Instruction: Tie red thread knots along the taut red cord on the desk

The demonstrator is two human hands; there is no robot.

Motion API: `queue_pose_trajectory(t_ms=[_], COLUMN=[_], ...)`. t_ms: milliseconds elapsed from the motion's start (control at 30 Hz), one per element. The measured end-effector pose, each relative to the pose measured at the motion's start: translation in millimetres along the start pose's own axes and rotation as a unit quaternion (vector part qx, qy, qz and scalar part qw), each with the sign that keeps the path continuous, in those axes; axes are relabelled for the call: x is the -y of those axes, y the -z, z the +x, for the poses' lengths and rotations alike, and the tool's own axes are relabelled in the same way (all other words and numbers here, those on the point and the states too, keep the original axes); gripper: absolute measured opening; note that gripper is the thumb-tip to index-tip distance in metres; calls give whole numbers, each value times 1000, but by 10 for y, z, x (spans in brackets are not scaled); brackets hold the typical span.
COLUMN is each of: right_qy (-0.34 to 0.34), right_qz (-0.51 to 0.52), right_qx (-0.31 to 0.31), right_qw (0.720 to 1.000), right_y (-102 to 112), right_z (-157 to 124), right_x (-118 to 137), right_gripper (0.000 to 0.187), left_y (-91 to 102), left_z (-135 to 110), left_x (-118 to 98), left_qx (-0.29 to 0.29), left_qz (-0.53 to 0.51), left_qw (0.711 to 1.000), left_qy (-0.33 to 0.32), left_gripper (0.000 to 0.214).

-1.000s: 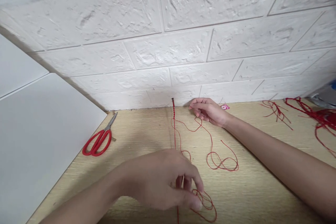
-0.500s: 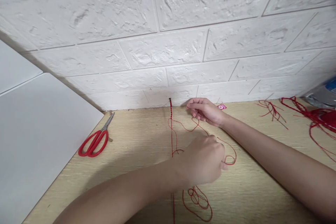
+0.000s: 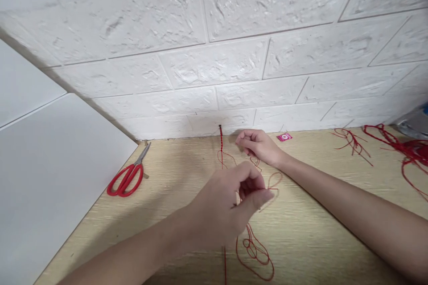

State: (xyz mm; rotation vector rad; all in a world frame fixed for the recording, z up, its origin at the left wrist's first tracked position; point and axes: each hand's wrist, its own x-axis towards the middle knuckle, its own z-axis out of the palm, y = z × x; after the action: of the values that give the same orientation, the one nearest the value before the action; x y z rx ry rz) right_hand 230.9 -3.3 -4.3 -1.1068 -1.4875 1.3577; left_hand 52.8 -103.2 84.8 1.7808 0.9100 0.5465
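Behind the right hand [image 3: 259,146] rises the white wall [image 3: 214,67]; under the hand extends the wooden surface [image 3: 187,160]. This hand has bent fingers; whether it pinches something, I cannot tell. The left hand [image 3: 230,200] presses thumb against fingers. Far to its right lies red cord [image 3: 414,151]; to its left, red-handled scissors [image 3: 129,174]. Left of the right hand is a red braid [image 3: 221,140]. Inside the left hand's pinch is a thin thread [image 3: 274,189], and behind the right hand a pink label [image 3: 284,137].

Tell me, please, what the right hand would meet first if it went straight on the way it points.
The right hand would probably meet the red braided cord by the wall first, though depth is unclear.
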Motion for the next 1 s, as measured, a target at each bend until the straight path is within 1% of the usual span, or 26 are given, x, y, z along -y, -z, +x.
queue_pose_trajectory(t_ms=[100,167,300,367,467,567,667,800,900,1000], right_qy=[10,11,16,11,2,1,3,24,35,14], right_qz=[2,13,49,99,172,201,207,165,141,155], right_qx=[12,20,50,62,86,123,149,177,176,162], right_qw=[1000,1000,997,993,981,972,967,970,974,974], right_y=[-30,-19,36,67,107,123,98,15,-42,-37], right_z=[-38,-51,-39,-20,-2,-11,-43,-87,-106,-100], right_x=[21,35,24,8,0,16,46,98,120,103], right_gripper=[21,26,34,32,26,22,22,25,27,28], left_y=[36,58,109,130,160,188,205,200,190,180], left_z=[3,54,162,197,239,275,297,308,318,336], left_x=[188,275,331,352,408,467,505,543,574,606], left_qx=[-70,-99,-141,-157,-174,-190,-203,-217,-216,-219], left_qz=[-88,-141,-188,-214,-277,-323,-319,-286,-273,-263], left_qw=[993,985,972,964,945,927,926,933,937,938], left_qy=[21,33,20,9,8,14,16,25,36,43], left_gripper=[19,20,22,21,22,22,21,22,24,26])
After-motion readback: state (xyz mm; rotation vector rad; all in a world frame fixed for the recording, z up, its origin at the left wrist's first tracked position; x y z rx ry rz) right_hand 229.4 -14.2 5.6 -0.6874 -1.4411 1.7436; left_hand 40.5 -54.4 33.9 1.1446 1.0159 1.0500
